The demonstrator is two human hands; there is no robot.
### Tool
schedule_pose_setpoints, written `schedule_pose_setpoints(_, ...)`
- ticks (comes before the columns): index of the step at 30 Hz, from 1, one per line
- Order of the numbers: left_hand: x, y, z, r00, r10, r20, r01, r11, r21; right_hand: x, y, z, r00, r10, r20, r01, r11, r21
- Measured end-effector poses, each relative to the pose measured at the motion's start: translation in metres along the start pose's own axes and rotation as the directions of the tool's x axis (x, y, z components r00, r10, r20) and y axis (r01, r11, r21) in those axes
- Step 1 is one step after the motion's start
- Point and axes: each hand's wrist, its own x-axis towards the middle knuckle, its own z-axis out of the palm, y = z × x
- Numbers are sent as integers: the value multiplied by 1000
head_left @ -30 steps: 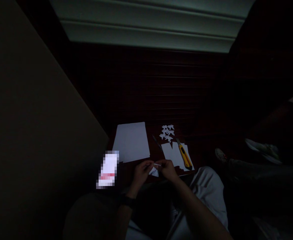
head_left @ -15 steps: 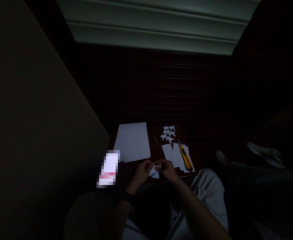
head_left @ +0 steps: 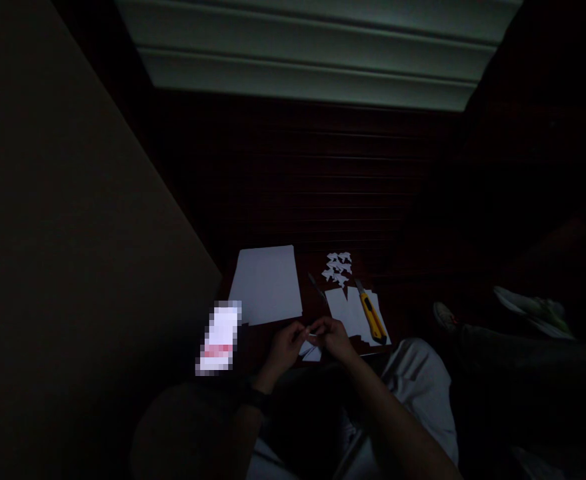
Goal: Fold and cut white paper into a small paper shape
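The scene is very dark. My left hand (head_left: 285, 348) and my right hand (head_left: 333, 339) meet over the near edge of a small dark table (head_left: 310, 307), fingers pinched together on a small folded piece of white paper (head_left: 310, 351). Both hands are closed on it. A white sheet of paper (head_left: 267, 283) lies just beyond my left hand. Cut paper pieces (head_left: 353, 312) with a yellow utility knife (head_left: 371, 313) on them lie beyond my right hand. A cluster of several small folded paper shapes (head_left: 337, 265) sits at the table's far side.
A lit phone screen (head_left: 219, 337) glows at the table's left edge. A dark pen-like tool (head_left: 317, 287) lies between the sheet and the cut pieces. A tan wall fills the left. Another person's shoes (head_left: 527, 303) rest at the right. My pale trousers (head_left: 415, 387) are below.
My hands have drawn slightly closer together on the small paper, which now shows less white between the fingers. The view shifted a little; nothing else on the table moved.
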Motion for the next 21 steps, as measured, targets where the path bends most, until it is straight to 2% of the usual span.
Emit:
schedule_pose_setpoints(5,-2,-1,2,1000,15,-15,-15,1000,16,0,-5,-1,999,-9,43,8,1000,27)
schedule_pose_setpoints(11,-1,-4,0,1000,10,16,-10,1000,0,-2,-11,-4,997,-3,82,0,999,43)
schedule_pose_setpoints(14,-1,-1,-2,999,-6,34,8,999,-50,-3,-10,-5,998,-1,62,-3,998,64)
schedule_pose_setpoints(18,-5,5,-1,994,-13,110,30,988,-148,-2,-8,-6,999,34,0,-33,991,131)
schedule_pose_setpoints(21,-6,4,2,993,-44,110,64,980,-186,-2,-7,-6,999,29,-39,-24,993,119)
